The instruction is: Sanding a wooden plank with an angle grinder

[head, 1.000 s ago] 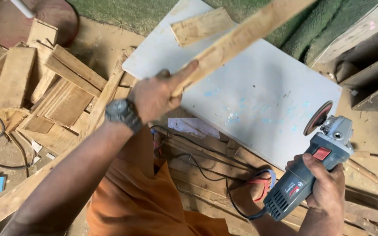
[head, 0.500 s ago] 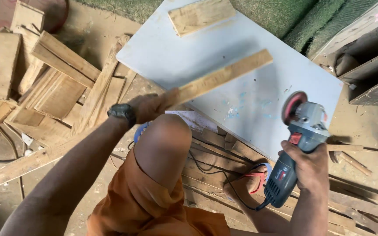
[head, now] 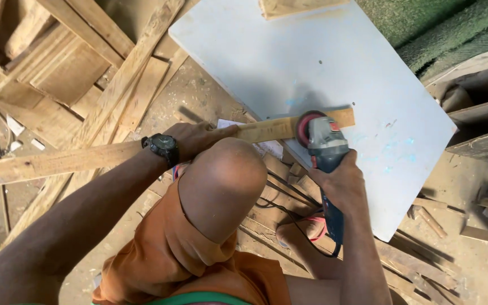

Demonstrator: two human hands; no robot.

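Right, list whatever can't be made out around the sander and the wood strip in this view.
- Head view: where the sanding disc meets the wood strip is hidden by the grinder body.
- Left hand: its grip on the strip's near end is hidden under the hand and the raised knee.
- Right hand covers the grinder's handle and switch.
- The wood block on the white board is cut off by the top edge.

A wooden strip (head: pixel 280 127) lies across the near edge of a flat board (head: pixel 334 62), held at its left end by the left hand (head: pixel 196 140), the right hand (head: pixel 343 183) pressing a grinder (head: pixel 320 141) onto it, scrap planks (head: pixel 74 73) piled to the left.
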